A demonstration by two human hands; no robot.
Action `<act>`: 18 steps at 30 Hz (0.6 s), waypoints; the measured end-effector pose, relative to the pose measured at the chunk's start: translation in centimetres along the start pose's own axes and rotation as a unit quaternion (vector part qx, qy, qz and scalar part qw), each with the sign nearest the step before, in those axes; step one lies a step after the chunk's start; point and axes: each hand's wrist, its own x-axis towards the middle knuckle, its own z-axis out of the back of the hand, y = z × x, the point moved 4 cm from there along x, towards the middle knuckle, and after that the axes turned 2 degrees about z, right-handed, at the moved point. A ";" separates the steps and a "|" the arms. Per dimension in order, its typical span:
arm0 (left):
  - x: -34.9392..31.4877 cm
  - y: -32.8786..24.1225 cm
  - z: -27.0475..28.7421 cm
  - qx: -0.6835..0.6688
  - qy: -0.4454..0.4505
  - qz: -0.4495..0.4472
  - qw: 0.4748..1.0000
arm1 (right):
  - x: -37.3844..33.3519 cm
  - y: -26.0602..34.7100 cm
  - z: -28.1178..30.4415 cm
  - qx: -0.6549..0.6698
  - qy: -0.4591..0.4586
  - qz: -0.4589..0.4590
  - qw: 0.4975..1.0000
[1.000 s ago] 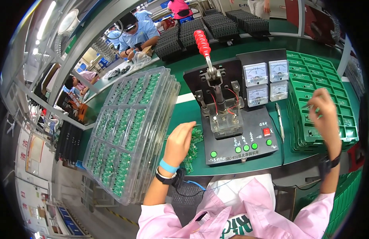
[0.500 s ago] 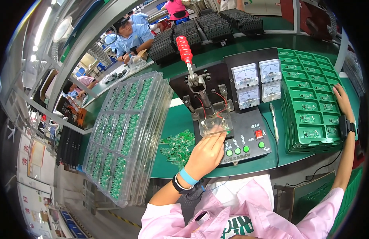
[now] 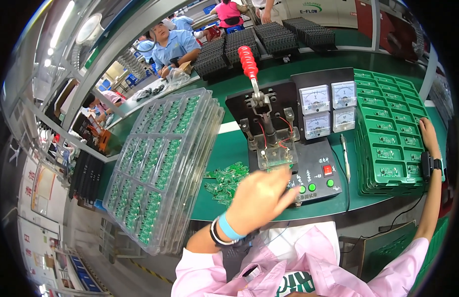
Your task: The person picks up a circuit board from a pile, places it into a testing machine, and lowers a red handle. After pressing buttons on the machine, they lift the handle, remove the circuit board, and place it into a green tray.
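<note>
My left hand (image 3: 259,199) is in front of the test fixture, just short of its clear plate (image 3: 278,157). It is blurred, its thumb stands out to the right, and its other fingertips are hidden, so I cannot tell whether it holds anything. The fixture's toggle clamp has a red handle (image 3: 247,62) pointing up. Left of this hand lies a loose pile of green circuit boards (image 3: 226,183). My right hand (image 3: 429,137) rests with extended fingers on the right edge of a stack of green trays (image 3: 381,159), whose top compartments hold small circuit boards.
Clear plastic trays (image 3: 149,166) of circuit boards stand tilted at the left. Panel meters (image 3: 316,99) rise behind the control box (image 3: 316,161), with a pen (image 3: 345,157) to its right. Black racks (image 3: 274,38) line the back. A co-worker in blue (image 3: 173,48) sits beyond.
My left hand has drawn back from the clear plate, and its fingers look more bent. The whole view has shifted slightly. My right hand stays at the green trays.
</note>
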 end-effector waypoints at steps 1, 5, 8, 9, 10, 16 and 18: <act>0.9 0.0 1.6 -0.028 -0.034 -0.025 0.999 | 0.3 0.0 0.1 -0.021 -0.010 0.005 1.000; 7.8 2.6 6.3 0.091 -0.282 0.050 0.954 | 0.6 -0.1 0.9 -0.036 0.046 -0.019 0.998; 8.0 3.1 6.6 -0.025 -0.317 -0.006 0.948 | 0.1 5.6 1.3 -0.183 0.021 -0.019 0.983; 7.5 3.5 5.9 -0.058 -0.324 -0.022 0.944 | -0.6 8.1 2.0 -0.259 0.009 -0.027 0.965; 7.0 3.7 5.4 -0.093 -0.331 -0.041 0.938 | -1.2 9.9 3.0 -0.262 0.007 -0.029 0.965; 0.5 1.6 1.0 -0.155 -0.220 -0.153 0.951 | -7.2 25.7 6.4 -0.143 -0.019 0.146 0.979; -1.6 2.7 0.6 -0.123 -0.208 -0.136 0.961 | -10.8 34.6 6.7 -0.034 -0.030 0.226 0.973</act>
